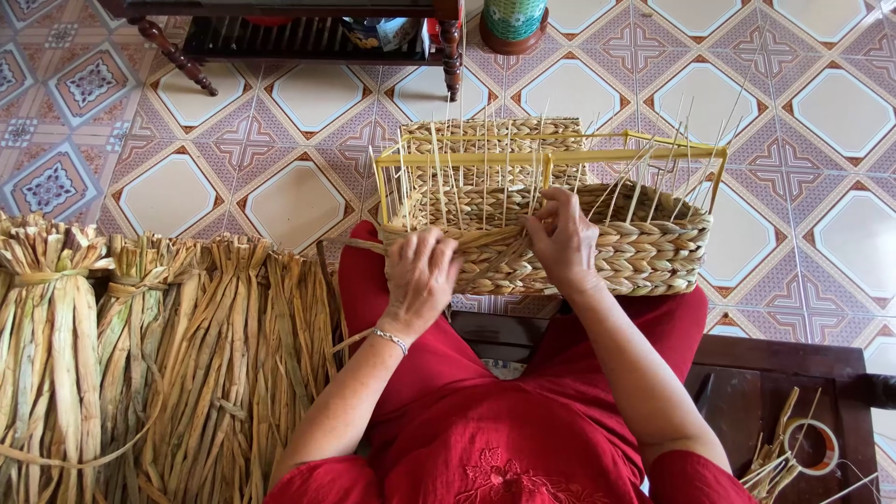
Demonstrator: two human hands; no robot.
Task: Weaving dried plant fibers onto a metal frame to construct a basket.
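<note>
A half-woven rectangular basket point(597, 247) of braided straw, built on a yellow wire frame point(551, 154) with thin upright stakes, rested on the person's lap over the red trousers point(448, 373). The left hand point(420, 275) lay against the near wall, fingers curled shut around a flat straw strand point(359, 245) that trailed off to the left. The right hand point(563, 238) pressed on the weave near the rim, its fingers bent among the stakes; whether they pinched anything could not be told. Tied bundles of dried reed point(140, 355) lay on the tiled floor point(299, 201) at the left
</note>
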